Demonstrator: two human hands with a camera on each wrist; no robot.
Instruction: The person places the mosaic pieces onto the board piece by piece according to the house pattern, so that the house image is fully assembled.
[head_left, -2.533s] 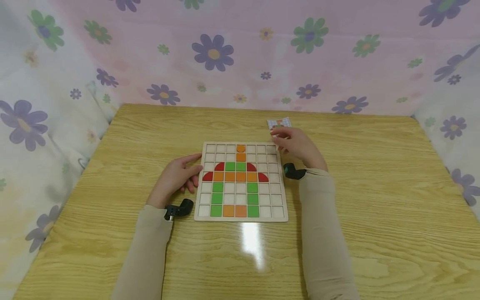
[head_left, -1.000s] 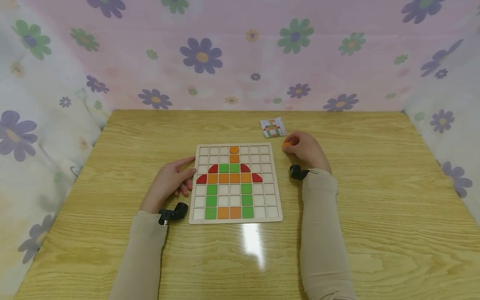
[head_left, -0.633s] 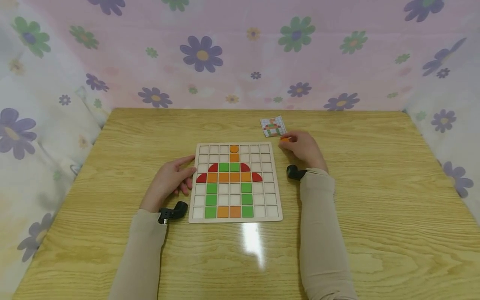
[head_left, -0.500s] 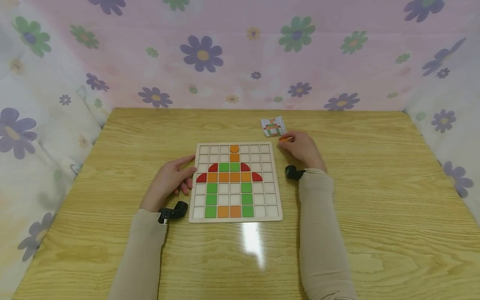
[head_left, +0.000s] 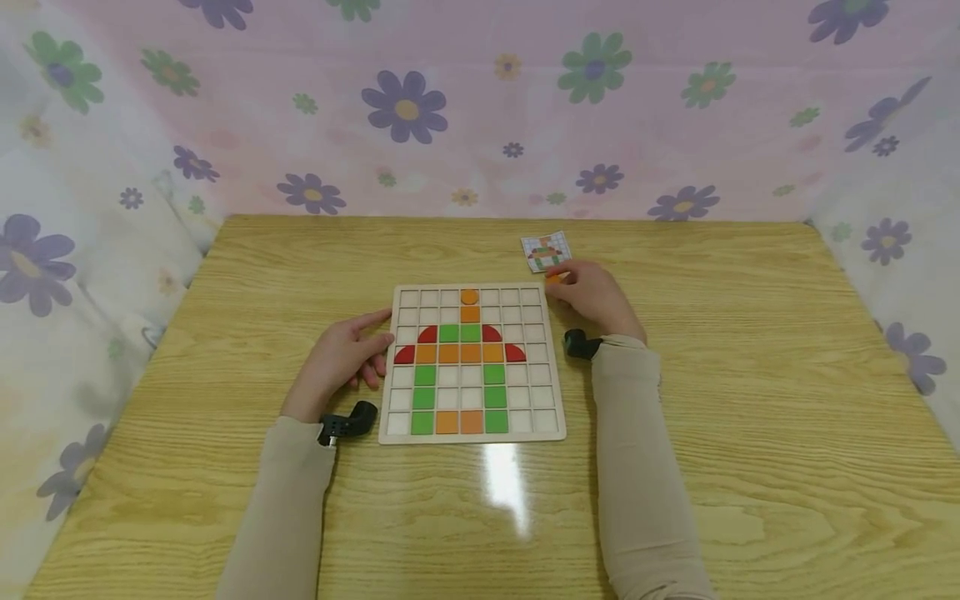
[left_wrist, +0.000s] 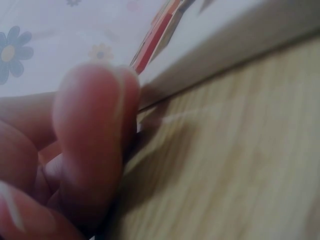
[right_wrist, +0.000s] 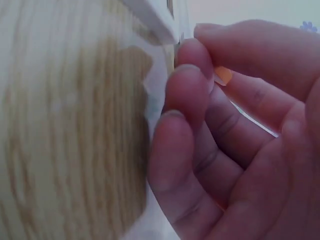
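A pale wooden grid board (head_left: 529,397) lies on the table, bearing green and orange squares, red quarter-round pieces and an orange disc (head_left: 469,297) in its top row. My left hand (head_left: 341,362) rests at the board's left edge, with index finger and thumb touching its side. In the left wrist view, fingers (left_wrist: 90,135) are beside the board's side wall. By the board's top right corner, my right hand (head_left: 596,296) pinches a small orange piece (head_left: 553,281), mostly covered by the fingers. The right wrist view shows a sliver of that orange piece (right_wrist: 223,76) between thumb and fingers.
A small pattern card (head_left: 546,252) lies behind the board, just beyond the right fingertips; it carries a picture in similar colours. The wood-grain table (head_left: 765,383) extends on both sides, with a flowered cloth (head_left: 480,100) behind it. Black wrist cameras (head_left: 581,343) sit on both wrists.
My right hand first drew away from the board's top right corner; the orange piece then showed in its fingers. It has since moved back left to that corner. The left hand stays put.
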